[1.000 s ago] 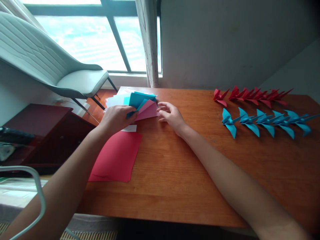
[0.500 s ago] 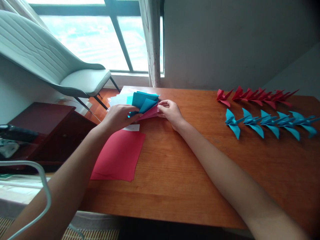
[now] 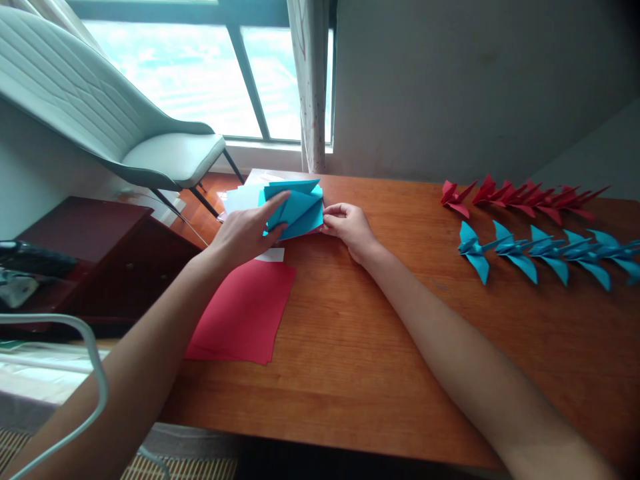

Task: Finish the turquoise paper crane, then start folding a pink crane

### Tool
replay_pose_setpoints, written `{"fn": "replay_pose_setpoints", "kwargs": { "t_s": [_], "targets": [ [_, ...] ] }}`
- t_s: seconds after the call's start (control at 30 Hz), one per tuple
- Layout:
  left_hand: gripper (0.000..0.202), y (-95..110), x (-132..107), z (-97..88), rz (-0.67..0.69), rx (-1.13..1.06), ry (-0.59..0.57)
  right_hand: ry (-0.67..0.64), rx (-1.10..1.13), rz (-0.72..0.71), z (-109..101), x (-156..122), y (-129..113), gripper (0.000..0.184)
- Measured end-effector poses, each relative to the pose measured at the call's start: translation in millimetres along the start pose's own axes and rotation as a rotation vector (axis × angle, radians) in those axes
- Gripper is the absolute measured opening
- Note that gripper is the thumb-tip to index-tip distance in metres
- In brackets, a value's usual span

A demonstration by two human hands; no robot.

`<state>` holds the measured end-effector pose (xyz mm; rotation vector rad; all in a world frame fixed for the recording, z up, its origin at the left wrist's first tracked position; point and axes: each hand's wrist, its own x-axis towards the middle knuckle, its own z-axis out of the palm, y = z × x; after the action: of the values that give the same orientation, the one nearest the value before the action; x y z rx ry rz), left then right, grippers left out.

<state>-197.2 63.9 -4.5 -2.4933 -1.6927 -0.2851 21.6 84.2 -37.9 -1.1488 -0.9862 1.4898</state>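
Sheets of blue paper (image 3: 306, 212), some folded back at an angle, are raised at the far end of the table. My left hand (image 3: 250, 230) grips them at their left side, fingers over the top face. At their right edge my right hand (image 3: 347, 227) pinches a thin strip of pink paper (image 3: 314, 231) that shows beneath the blue; most of it is hidden. Pale sheets (image 3: 243, 199) lie behind my left hand. Nearer to me, flat on the table, is a stack of red paper (image 3: 245, 317), with a small white slip (image 3: 273, 255) at its far edge.
Folded red paper cranes (image 3: 530, 197) and blue paper cranes (image 3: 520, 250) stand in two rows on the right of the wooden table (image 3: 360, 373). A white cable (image 3: 97, 360) loops at the left, by a dark cabinet (image 3: 85, 233). A grey chair (image 3: 170, 150) stands beyond.
The blue sheets have come down over the pink paper, which now shows only as a strip. My left fingers have spread over the blue face. The view has shifted slightly.
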Motion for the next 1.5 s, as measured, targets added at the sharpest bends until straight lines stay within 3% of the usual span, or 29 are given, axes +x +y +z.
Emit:
{"fn": "replay_pose_setpoints", "kwargs": {
  "t_s": [0.1,0.33,0.43,0.63,1.2,1.5],
  "targets": [
    [0.072,5.8,-1.4,-2.3,0.012,0.038,0.013,-0.053,-0.016,0.015,-0.9,-0.2,0.6,0.014],
    [0.045,15.3,-0.4,-4.6,0.153,0.177,-0.027,-0.083,-0.027,-0.004,-2.4,2.6,2.4,0.013],
    [0.039,19.2,1.7,-4.5,0.144,0.194,-0.039,-0.092,-0.037,-0.015,-3.1,1.7,1.1,0.022],
    [0.047,22.4,2.1,-4.6,0.112,0.177,-0.019,-0.144,-0.064,-0.007,-4.6,-3.6,-4.6,0.017],
    [0.046,6.9,5.4,-7.0,0.133,0.021,-0.054,-0.084,-0.162,-0.082,0.0,-0.7,2.5,0.029],
    [0.053,-8.4,10.2,0.9,0.084,-0.044,-0.022,-0.161,-0.113,-0.089,-2.9,-1.4,1.4,0.034]
  ]
}}
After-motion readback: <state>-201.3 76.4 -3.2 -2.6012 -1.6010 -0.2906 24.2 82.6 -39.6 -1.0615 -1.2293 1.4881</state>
